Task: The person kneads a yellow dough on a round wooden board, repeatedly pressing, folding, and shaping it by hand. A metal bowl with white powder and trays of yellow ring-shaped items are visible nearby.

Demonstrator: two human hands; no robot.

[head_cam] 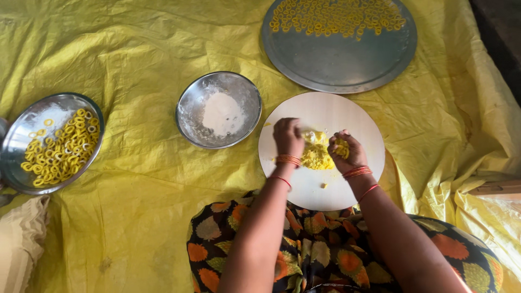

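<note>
Looking down from your head, you see your two hands over the round white board [347, 184] that lies on the yellow sheet [135, 49], near its bottom edge. Your left hand [287, 138] is curled shut with its fingers pressing down at the left side of the yellow dough [316, 154] in the middle of the board. Your right hand [347, 152] is closed around a small bit of that dough, just to the right of the lump. A lot is done already, you can guess: the big steel plate [339, 59] at the top edge of the sheet has many little yellow rings [336, 16] across its far half, and the steel dish [51, 142] at the left edge holds a heap more. A good lump of dough is left to work. Next to the board on its left sits a steel bowl [218, 110] with white flour inside.
</note>
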